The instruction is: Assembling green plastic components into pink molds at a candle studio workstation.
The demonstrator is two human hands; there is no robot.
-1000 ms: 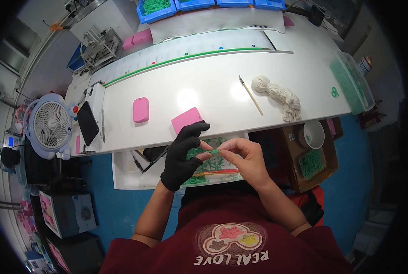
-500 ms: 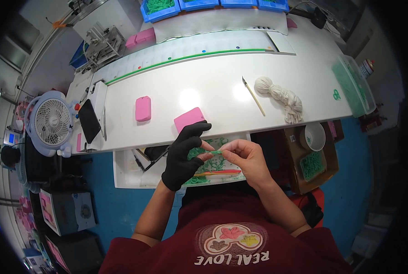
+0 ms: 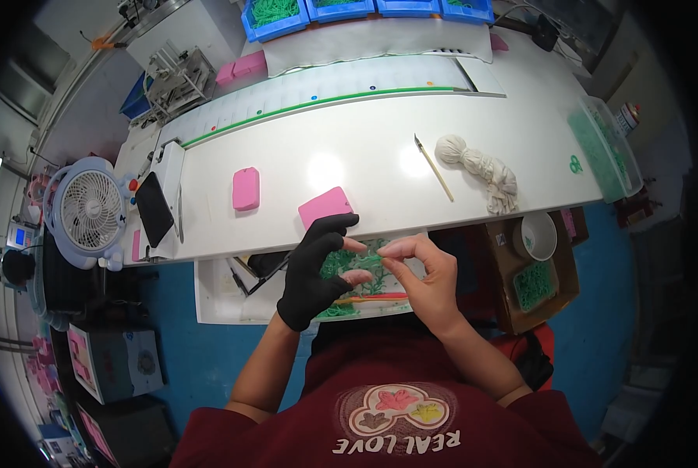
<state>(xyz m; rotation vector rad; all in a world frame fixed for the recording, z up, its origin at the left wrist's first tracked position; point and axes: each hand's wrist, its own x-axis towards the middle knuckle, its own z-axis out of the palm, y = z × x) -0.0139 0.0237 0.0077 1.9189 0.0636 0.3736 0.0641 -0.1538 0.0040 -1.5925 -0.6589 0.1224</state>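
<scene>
My right hand [image 3: 429,279] is bare and pinches a small green piece [image 3: 373,260] between thumb and forefinger. Facing it, my left hand [image 3: 314,271] wears a black glove that leaves the thumb and forefinger tips bare. Those two fingers stand apart with nothing visible between them. Both hands hover over an open white drawer [image 3: 212,290] that holds many thin green pieces [image 3: 338,310]. A red and yellow stick-like tool [image 3: 380,297] lies across it below my hands. Just beyond the left fingertips, a pink block [image 3: 325,207] rests on the white table [image 3: 286,148].
Another pink block [image 3: 246,189], a thin pointed pen-like tool [image 3: 434,168] and a bundled off-white cloth [image 3: 477,168] lie on the table. A belt [image 3: 341,82] crosses its far side, below blue bins [image 3: 341,8]. A fan [image 3: 91,207] stands left; a cardboard box [image 3: 513,304] sits right.
My left thumb and forefinger have spread and come off the green piece, which stays in my right fingers. My right hand has shifted slightly right. The belt's coloured dots have moved left.
</scene>
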